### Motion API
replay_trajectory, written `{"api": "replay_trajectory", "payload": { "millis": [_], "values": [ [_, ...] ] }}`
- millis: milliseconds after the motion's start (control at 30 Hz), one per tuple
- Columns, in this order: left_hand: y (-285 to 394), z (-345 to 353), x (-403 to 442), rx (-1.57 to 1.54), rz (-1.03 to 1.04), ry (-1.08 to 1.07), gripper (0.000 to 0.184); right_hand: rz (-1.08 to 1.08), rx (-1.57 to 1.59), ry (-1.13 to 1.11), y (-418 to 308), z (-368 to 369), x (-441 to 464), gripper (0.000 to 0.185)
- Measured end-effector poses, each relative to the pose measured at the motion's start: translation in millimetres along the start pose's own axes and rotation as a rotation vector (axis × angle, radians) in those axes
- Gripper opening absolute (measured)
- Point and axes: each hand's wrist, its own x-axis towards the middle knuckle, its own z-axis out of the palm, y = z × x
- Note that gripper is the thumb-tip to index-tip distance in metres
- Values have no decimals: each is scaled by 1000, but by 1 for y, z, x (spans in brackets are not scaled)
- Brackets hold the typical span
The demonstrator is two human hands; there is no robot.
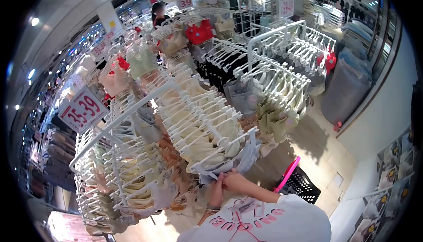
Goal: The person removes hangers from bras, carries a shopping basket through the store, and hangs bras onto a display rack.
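A light grey bra [225, 167] hangs on a white hanger at the near end of a rack arm. My left hand [215, 192], with bracelets at the wrist, is closed on its lower edge. Right beside it, my right hand [232, 181] grips the same edge, the two hands nearly touching. The fingertips are partly hidden by the fabric and by each other. Behind the grey bra hangs a dense row of cream bras [198, 127] on white hangers.
A white rail [128, 118] carries a price sign [83, 109] reading 35-39. A black basket with a pink handle [288, 173] stands on the floor to my right. Beyond are more racks, a large grey wrapped bundle [346, 88] by the wall, and a person [159, 16] further back.
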Motion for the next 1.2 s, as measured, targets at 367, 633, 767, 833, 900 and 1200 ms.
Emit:
{"api": "replay_trajectory", "payload": {
  "millis": [367, 633, 767, 833, 900, 1200],
  "values": [
    [37, 24, -8, 361, 252, 230, 39, 180, 348, 710, -23, -59, -1, 41],
    [34, 43, -14, 352, 327, 234, 32, 203, 328, 319, -1, -47, 15, 40],
    [30, 29, -9, 512, 355, 243, 28, 384, 301, 272, -5, -63, 23, 26],
    [34, 30, -15, 524, 419, 300, 28, 435, 260, 315, -3, -60, 23, 22],
    [37, 29, -16, 555, 463, 317, 29, 460, 290, 437, 4, -51, 22, 20],
    [36, 29, -19, 472, 383, 334, 34, 295, 465, 456, 9, -39, 23, 29]
  ]
}}
